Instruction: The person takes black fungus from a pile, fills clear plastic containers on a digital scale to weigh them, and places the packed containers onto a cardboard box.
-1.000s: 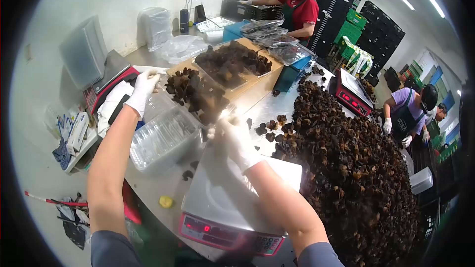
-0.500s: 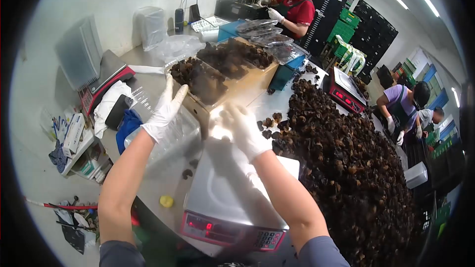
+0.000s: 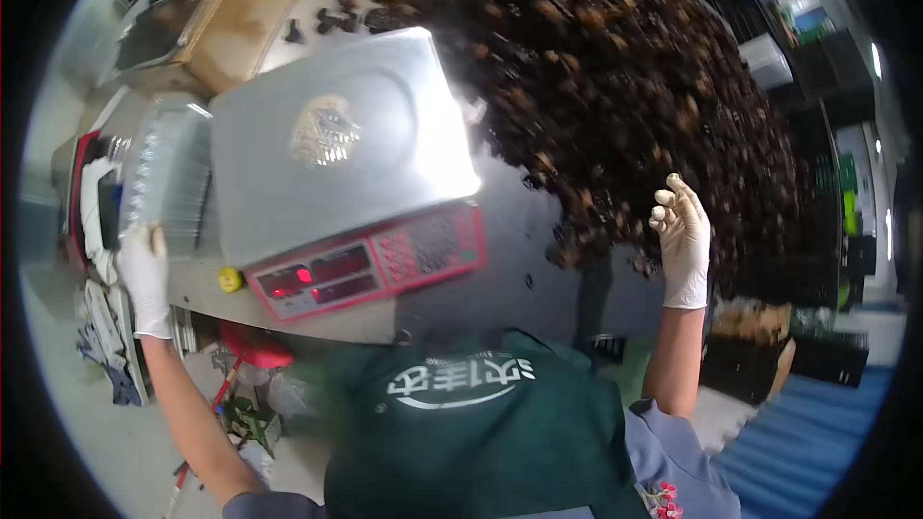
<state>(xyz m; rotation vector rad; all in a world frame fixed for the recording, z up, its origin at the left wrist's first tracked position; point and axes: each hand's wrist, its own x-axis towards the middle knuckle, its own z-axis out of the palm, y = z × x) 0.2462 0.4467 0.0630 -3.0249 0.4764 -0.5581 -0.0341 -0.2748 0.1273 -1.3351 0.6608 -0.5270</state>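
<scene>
My left hand [image 3: 144, 274], in a white glove, is at the near end of a stack of clear plastic trays [image 3: 178, 173], its fingers bent over the edge and closed on a tray. My right hand [image 3: 685, 245], also gloved, is raised beside a large heap of dark, wood-ear-like mushrooms [image 3: 596, 86]. Its fingers are loosely curled and apart, with nothing visible in them. Between my hands stands a digital scale [image 3: 336, 144] with a metal platform and a red display panel. No tray or mushrooms lie on its platform.
A brown box [image 3: 245, 14] stands beyond the trays, with dark mushrooms next to it. A small yellow round object [image 3: 229, 279] lies by the scale's left corner. Other people stand at the far right. A white container [image 3: 766, 61] is past the heap.
My view has tipped down and turned toward the scale. My hands have parted from near the brown box: the left is at the clear trays, the right by the mushroom heap.
</scene>
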